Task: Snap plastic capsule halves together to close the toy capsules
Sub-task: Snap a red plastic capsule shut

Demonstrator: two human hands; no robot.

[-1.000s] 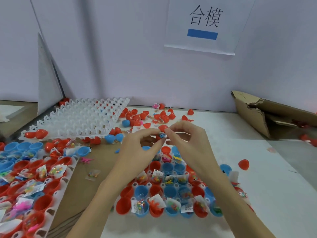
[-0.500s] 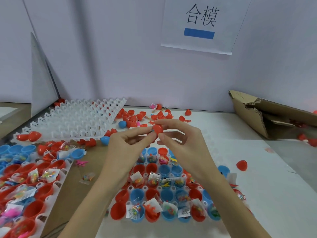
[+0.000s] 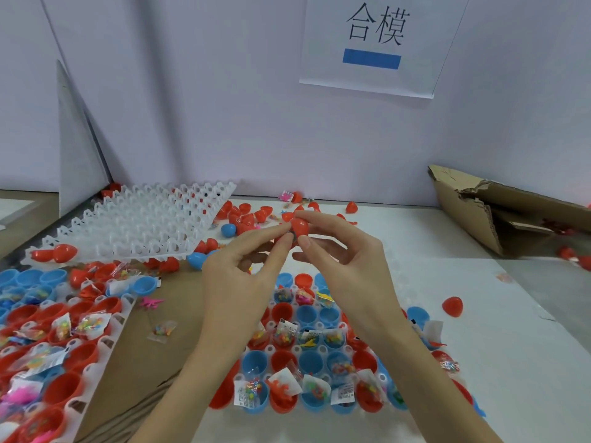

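Red plastic is what both hands are working on: a red capsule half (image 3: 299, 227) is being pinched between thumb and forefinger of the right hand (image 3: 348, 266), raised above the far edge of the filled tray (image 3: 268, 348). The left hand (image 3: 238, 276) is meeting it from the left, its fingertips (image 3: 286, 239) pressing what looks like the mating half against it; only a dark sliver of that second piece is showing, so I cannot tell its colour for certain. Both hands are narrowed to a fingertip pinch, neither one spread.

I am judging this to be the closing step itself, with the two halves being brought rim to rim. The next move is calling for a square squeeze so the rims seat all the way round; a tilted push would likely leave one side gaping.

Below the hands, the filled tray is sitting near the person with red and blue open halves, many holding small toy packets (image 3: 248, 391). To the left, a second tray (image 3: 105, 343) is carrying more of the same, and an empty white tray (image 3: 140, 225) is lying beyond it. Loose red halves (image 3: 249, 215) are scattered far across the table, and a torn cardboard box (image 3: 473, 212) is lying on the far right.
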